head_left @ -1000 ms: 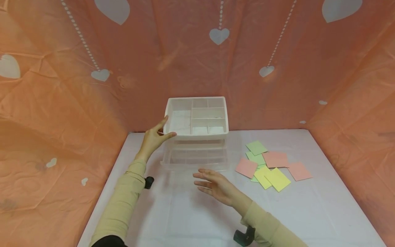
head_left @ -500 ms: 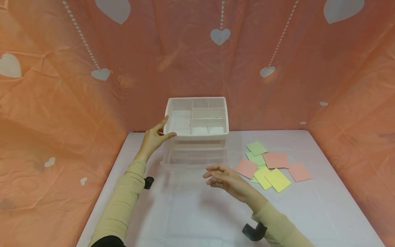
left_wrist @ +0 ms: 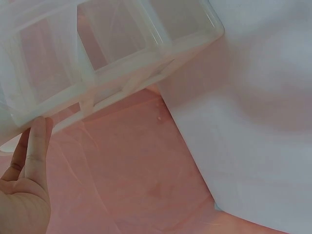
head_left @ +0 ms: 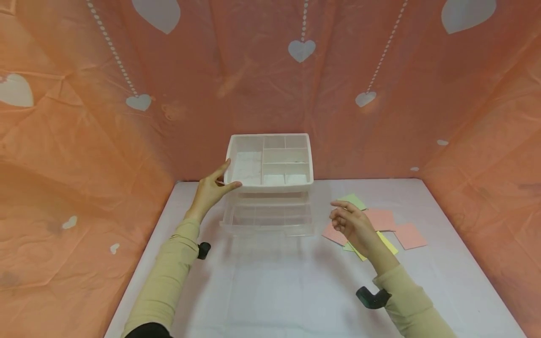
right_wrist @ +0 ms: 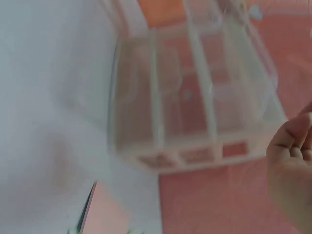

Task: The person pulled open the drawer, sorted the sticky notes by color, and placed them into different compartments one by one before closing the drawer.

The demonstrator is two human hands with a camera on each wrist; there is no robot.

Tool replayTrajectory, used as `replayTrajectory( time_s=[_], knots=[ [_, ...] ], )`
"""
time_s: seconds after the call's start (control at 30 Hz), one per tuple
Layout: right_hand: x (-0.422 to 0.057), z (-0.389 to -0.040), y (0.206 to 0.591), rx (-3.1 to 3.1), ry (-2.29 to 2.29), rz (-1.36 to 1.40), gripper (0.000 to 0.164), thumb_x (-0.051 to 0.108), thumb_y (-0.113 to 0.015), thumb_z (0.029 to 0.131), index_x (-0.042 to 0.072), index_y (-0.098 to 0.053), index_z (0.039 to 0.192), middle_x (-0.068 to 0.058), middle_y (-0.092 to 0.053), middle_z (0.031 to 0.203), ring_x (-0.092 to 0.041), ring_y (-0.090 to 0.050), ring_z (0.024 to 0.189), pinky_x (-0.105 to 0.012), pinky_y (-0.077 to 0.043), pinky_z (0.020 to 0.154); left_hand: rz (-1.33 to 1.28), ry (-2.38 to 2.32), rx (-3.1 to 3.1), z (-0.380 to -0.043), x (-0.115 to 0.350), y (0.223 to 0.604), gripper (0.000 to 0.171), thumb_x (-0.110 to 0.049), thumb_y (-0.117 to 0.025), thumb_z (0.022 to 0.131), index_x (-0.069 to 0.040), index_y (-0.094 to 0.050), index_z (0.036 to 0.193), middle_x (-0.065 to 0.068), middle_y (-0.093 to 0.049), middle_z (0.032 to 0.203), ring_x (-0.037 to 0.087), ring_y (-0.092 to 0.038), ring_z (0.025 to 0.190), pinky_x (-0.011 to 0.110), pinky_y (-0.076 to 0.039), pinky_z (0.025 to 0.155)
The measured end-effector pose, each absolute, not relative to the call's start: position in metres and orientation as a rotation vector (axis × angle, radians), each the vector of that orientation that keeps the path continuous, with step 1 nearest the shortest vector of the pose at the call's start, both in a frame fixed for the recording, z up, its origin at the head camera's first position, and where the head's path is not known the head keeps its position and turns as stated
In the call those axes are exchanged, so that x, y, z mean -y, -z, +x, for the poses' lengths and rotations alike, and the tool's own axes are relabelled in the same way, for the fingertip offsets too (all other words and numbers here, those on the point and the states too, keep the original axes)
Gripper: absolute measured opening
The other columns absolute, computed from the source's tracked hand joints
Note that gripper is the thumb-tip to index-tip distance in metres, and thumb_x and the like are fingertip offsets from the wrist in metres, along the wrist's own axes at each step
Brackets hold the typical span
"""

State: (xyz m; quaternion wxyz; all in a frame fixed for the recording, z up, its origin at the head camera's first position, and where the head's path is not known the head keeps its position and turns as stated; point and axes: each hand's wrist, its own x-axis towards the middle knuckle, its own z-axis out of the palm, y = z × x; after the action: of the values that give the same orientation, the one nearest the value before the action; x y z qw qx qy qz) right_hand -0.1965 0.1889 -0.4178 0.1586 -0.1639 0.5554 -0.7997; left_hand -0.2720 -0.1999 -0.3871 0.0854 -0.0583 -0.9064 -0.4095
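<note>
Left hand [head_left: 210,190] spread wide against drawer unit [head_left: 274,188] — right hand [head_left: 356,228] (loosely curled) over paper notes [head_left: 382,220].

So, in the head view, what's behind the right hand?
Bits of green paper, pink paper and yellow paper show around the right hand. Whatever lies directly behind it is covered and can't be seen.

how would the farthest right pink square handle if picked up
The pink square is probably light, looking thin and papery. It may be awkward to pinch, lying flat on the table. Straight-edged, it seems unlikely to roll.
</note>
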Motion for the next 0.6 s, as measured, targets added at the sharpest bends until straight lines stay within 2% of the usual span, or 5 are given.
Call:
replayTrajectory(
  time_s=[0.3,0.37,0.5,0.6],
  knots=[
    [-0.220,-0.220,0.446,-1.903,2.212,-0.112,0.017,0.026,-0.046,0.099,0.021,-0.051,0.114,0.011,-0.058,0.098,-0.004,-0.055,0.088,-0.017,-0.046,0.080,-0.185,1.231,2.705,-0.273,0.202,0.388,0.080,-0.055,-0.072,0.072,-0.046,-0.032,0.140,0.017,-0.062,0.116,0.028,-0.065,0.095,0.043,-0.051,0.084],
    [-0.224,-0.223,0.454,-2.008,2.118,-0.043,0.028,0.031,-0.047,0.098,0.016,-0.047,0.121,0.012,-0.055,0.102,-0.003,-0.054,0.092,-0.017,-0.045,0.084,-0.189,1.228,2.705,-0.274,0.202,0.388,0.080,-0.055,-0.072,0.072,-0.046,-0.032,0.140,0.017,-0.063,0.114,0.027,-0.065,0.095,0.043,-0.051,0.083],
    [-0.231,-0.229,0.472,-2.165,1.939,0.072,0.055,0.037,-0.044,0.098,0.000,-0.033,0.138,0.001,-0.048,0.120,-0.006,-0.050,0.102,-0.023,-0.044,0.093,-0.185,1.231,2.702,-0.274,0.203,0.388,0.080,-0.055,-0.072,0.071,-0.046,-0.033,0.140,0.016,-0.063,0.113,0.027,-0.065,0.094,0.043,-0.051,0.083],
    [-0.237,-0.233,0.486,-2.220,1.886,0.136,0.059,0.036,-0.043,0.099,-0.003,-0.029,0.141,-0.009,-0.043,0.130,-0.010,-0.049,0.107,-0.026,-0.043,0.095,-0.183,1.238,2.697,-0.275,0.203,0.388,0.080,-0.055,-0.072,0.071,-0.046,-0.033,0.140,0.015,-0.064,0.112,0.026,-0.065,0.094,0.043,-0.051,0.083]
  ],
)
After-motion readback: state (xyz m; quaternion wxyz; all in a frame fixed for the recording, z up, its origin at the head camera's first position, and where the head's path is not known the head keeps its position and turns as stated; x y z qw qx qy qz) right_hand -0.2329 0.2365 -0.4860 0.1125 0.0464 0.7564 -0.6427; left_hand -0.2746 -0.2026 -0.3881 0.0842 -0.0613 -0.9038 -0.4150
